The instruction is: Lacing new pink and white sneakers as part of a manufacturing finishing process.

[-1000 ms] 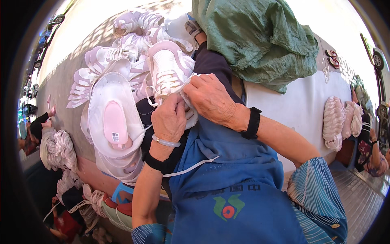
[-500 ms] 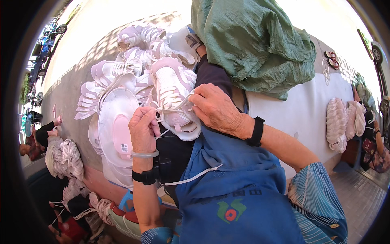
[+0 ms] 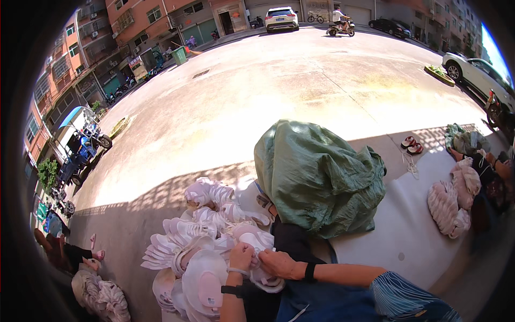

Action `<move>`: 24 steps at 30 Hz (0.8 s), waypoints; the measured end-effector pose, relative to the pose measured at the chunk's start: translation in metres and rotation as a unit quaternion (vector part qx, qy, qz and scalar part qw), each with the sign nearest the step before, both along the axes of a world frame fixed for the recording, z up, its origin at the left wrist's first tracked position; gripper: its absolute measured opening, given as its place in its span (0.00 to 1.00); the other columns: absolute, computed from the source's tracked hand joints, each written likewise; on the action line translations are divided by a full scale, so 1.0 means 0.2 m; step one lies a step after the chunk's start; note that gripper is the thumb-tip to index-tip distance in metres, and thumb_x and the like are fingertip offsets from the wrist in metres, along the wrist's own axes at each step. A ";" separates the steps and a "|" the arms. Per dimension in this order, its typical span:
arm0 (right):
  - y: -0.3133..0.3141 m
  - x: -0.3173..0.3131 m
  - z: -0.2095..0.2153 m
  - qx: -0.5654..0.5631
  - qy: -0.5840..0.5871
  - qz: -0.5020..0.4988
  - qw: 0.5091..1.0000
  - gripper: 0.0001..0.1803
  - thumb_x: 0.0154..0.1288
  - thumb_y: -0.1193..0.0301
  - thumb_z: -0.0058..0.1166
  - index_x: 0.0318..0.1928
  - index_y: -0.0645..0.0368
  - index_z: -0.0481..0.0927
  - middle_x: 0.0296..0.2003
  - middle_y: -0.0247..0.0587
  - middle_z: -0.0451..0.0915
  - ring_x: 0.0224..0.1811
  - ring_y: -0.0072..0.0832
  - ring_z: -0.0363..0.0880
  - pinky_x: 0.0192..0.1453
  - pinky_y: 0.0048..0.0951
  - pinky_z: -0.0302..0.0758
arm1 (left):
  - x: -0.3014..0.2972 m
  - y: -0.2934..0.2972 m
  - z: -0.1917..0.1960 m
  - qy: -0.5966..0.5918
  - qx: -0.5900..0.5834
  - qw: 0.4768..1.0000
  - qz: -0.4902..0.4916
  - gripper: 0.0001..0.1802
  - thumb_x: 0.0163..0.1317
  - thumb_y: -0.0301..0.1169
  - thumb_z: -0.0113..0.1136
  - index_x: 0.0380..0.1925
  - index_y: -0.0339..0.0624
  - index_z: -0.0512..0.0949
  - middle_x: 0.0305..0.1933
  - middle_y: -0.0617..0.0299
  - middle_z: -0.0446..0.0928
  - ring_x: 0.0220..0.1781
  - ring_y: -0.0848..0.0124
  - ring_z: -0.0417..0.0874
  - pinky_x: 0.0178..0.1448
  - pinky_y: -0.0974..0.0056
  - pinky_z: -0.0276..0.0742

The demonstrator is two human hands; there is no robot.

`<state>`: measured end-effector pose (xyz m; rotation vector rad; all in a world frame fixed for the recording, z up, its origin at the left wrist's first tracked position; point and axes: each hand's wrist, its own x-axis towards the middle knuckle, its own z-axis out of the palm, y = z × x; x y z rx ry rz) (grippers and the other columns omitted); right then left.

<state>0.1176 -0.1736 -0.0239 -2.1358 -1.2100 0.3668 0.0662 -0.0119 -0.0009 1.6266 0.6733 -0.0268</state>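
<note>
A white and pale pink sneaker rests across my lap, its laces between my two hands. My left hand is closed, fingers pinched on the white shoelace over the sneaker's tongue. Close beside it on the right, my right hand also has its fingers curled on the lace. Both hands partly cover the lacing, so the exact knot or loop is hidden. To the left lies a heap of similar sneakers, with an upturned shoe sole nearest my left forearm.
A large green woven sack bulges ahead of my lap, on a white sheet. More bundled shoes sit at right beside another person, and others at left. Sandals lie farther off. Beyond are a paved yard, vehicles and a scooter rider.
The view has tilted upward, bringing the yard and buildings into sight, so my hands appear lower. My hands now look closer together on the lace.
</note>
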 end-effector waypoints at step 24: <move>0.12 0.02 -0.08 0.059 0.085 -0.101 0.989 0.13 0.64 0.64 0.47 0.40 0.62 0.72 0.34 0.56 0.80 0.39 0.54 0.79 0.43 0.52 0.75 | -0.49 -0.18 0.11 0.003 0.383 0.909 -0.165 0.20 0.65 0.43 0.54 0.38 0.35 0.81 0.37 0.40 0.80 0.41 0.44 0.80 0.47 0.49 0.74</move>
